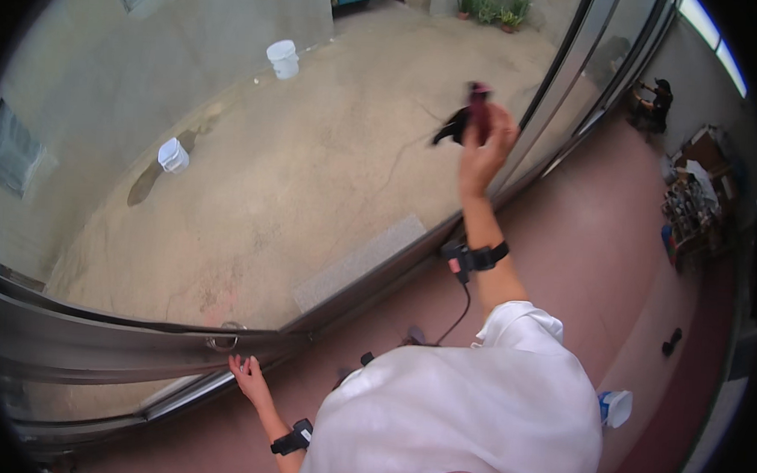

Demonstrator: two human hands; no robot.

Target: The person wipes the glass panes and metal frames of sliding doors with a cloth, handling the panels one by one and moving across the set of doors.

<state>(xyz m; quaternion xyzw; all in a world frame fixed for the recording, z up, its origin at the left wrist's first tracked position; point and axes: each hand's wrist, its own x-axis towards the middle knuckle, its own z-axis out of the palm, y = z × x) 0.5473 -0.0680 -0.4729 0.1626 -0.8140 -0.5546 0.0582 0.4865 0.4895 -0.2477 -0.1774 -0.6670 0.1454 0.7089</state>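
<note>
My right hand (486, 149) is raised on an outstretched arm beside the metal frame (538, 123) of a sliding door. It holds a dark red and black cloth (478, 116), blurred and hanging to one side. Lower on the left, my left hand (250, 377) has its fingers apart at a dark metal door frame (122, 351). Its fingertips lie just below a ring-shaped metal handle (224, 339); whether they touch the frame cannot be made out. Each forearm wears a black strap with a small device, and a cable runs from the right one.
Beyond the sill lies a concrete yard with a stone step (361, 261), two white buckets (282, 59) (173, 156) and potted plants (493, 10). Indoors on the right are a crouching person (656, 104), a cluttered pile (695, 195) and a white and blue tub (615, 408) on reddish flooring.
</note>
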